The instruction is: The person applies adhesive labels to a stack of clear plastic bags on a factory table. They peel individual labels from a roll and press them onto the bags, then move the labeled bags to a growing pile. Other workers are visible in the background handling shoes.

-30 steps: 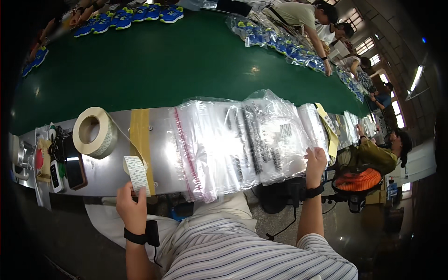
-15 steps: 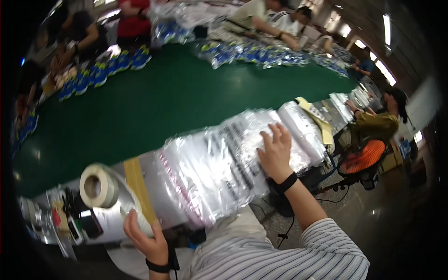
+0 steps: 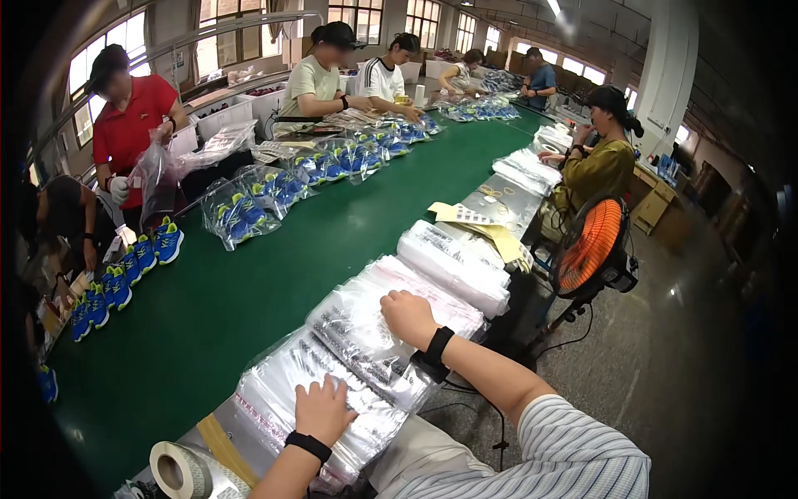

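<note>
Two overlapping stacks of clear plastic bags with dark print lie in front of me along the table's near edge. My left hand rests on the nearer bag stack, palm down with its fingers spread. Over the farther bag stack is my right hand, its fingers curled down and drawn together. A whitish patch shows beside those fingers; whether they pinch anything is hidden. Each wrist wears a black band.
A label roll stands at the lower left. Another bag stack and yellow sheets lie farther right. An orange fan stands beside the table. Across the green belt, people handle blue shoes, many bagged.
My view has swung toward the right and up. My left hand has gone from beside the label roll onto the bags. My right hand's spread fingers have curled in over the bag stack.
</note>
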Demonstrator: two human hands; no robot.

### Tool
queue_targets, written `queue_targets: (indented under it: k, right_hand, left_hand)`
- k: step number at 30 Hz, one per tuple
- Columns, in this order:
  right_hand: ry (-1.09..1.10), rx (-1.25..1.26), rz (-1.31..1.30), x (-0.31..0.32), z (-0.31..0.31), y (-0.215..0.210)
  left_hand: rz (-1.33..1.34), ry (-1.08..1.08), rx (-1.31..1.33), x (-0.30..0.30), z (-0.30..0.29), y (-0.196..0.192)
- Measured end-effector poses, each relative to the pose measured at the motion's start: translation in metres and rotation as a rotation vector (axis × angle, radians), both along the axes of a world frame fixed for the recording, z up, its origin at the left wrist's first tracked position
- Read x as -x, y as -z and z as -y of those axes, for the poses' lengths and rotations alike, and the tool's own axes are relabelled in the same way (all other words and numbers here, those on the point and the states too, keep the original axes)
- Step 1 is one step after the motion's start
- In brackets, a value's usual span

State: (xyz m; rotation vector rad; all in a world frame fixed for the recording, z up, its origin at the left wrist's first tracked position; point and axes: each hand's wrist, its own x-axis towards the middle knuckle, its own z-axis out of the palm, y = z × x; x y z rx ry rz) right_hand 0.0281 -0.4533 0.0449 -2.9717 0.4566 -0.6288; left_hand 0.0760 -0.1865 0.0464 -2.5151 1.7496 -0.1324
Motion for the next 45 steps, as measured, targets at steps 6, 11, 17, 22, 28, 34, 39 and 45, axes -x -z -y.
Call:
queue_targets:
  k: [6,11,17,22,28,34,39,45]
  right_hand:
    - [0.221,0.164,0.448,0.007,0.005,-0.042]
    - [-0.47,-0.125,0.095,0.042,-0.113,-0.02]
    - [-0.806,-0.183,-0.19,0.031,-0.224,0.02]
    - [-0.954,-0.117,-0.215,0.029,-0.235,-0.003]
    - [-1.047,-0.863,-0.405,0.04,-0.265,-0.014]
    - [-0.924,-1.4,-0.807,0.045,-0.282,-0.009]
    - [-0.776,-1.482,-0.733,0.04,-0.279,-0.018]
    - [-1.009,-1.239,-0.372,0.032,-0.287,-0.02]
  left_hand:
    - [-0.009,-0.365,0.103,0.008,-0.084,-0.017]
    - [-0.016,-0.604,0.375,0.052,-0.182,-0.016]
    - [-0.343,-1.21,0.836,0.132,-0.24,-0.003]
    - [-0.435,-1.221,0.988,0.118,-0.242,0.031]
    - [-1.611,-0.957,1.805,0.096,-0.212,0.017]
    - [-1.622,-0.977,1.993,0.088,-0.201,0.005]
    - [-0.504,-1.082,1.62,0.093,-0.192,-0.012]
    - [-0.659,-0.877,1.164,0.125,-0.186,-0.026]
